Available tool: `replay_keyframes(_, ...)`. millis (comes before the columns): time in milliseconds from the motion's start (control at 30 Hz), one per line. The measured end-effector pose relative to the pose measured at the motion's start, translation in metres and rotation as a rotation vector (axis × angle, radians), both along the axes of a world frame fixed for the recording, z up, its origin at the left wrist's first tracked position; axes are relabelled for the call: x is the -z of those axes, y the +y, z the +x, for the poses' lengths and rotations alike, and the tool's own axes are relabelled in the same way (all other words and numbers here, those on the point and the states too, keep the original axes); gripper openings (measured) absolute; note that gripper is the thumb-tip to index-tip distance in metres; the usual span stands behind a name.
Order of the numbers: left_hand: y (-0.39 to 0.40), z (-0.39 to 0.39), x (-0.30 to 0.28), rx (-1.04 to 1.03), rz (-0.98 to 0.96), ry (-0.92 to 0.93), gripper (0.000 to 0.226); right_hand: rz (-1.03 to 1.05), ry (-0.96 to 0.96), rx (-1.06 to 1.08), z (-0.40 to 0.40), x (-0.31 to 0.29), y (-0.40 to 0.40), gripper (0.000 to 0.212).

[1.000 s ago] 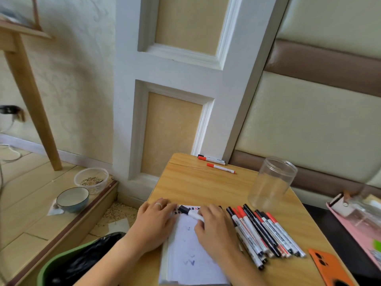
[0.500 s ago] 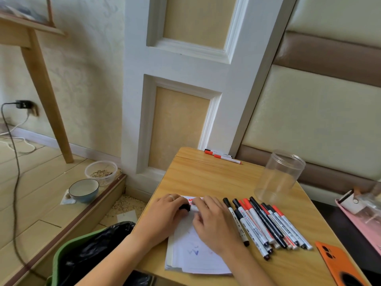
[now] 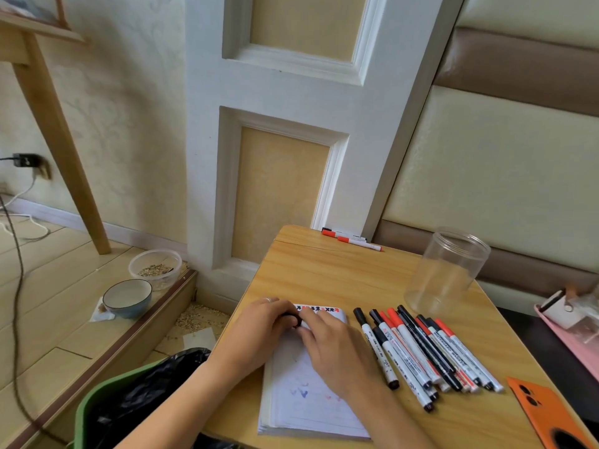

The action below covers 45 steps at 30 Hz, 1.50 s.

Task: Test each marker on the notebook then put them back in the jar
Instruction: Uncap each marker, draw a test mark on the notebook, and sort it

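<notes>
Wooden table [image 3: 324, 273], both hands' fingers [image 3: 282, 314] closed on black-capped marker [image 3: 296, 320] over scribbled notebook [image 3: 301, 396].

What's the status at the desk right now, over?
Both hands, left hand and right hand, closed on one black-capped marker over the white notebook. Clear plastic jar empty. Row of markers waiting. Nothing blocking.

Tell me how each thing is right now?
jar: open, empty, upright.
notebook: open, scribbled on.
marker pile: capped, lying beside notebook.
left hand: pinching a black cap.
right hand: closed on a marker, mostly hidden.
</notes>
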State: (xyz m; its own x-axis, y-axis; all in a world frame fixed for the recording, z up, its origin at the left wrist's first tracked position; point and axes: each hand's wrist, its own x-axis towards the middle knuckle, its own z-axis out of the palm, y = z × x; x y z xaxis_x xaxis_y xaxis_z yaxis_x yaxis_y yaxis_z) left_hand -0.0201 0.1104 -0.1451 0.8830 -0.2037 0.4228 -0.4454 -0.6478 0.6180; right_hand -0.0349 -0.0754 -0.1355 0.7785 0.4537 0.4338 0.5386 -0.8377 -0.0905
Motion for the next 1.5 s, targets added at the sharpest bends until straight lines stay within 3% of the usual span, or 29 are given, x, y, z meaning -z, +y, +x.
replay_keyframes(467, -0.004, 0.004, 0.003, -0.032, 0.017, 0.000, 0.016, -0.049, 0.180, 0.078, -0.011, -0.018, 0.007, 0.022)
replay_keyframes(900, 0.003, 0.003, -0.002, -0.022, -0.051, -0.002, 0.012, -0.049, 0.127, 0.198, -0.010, -0.014, 0.007, 0.031)
replay_keyframes(1133, -0.003, 0.044, -0.007, -0.189, -0.108, -0.032, 0.010, -0.081, 0.135, 0.185, -0.010, -0.012, 0.009, 0.036)
replay_keyframes(1333, -0.017, 0.070, 0.002, -0.200, -0.036, 0.044, 0.006, -0.111, 0.090, 0.187, -0.008, -0.006, 0.008, 0.052)
replay_keyframes(1500, -0.019, 0.072, 0.010, -0.191, 0.109, 0.026, 0.014, -0.084, 0.055, 0.177, -0.009, -0.007, 0.009, 0.049)
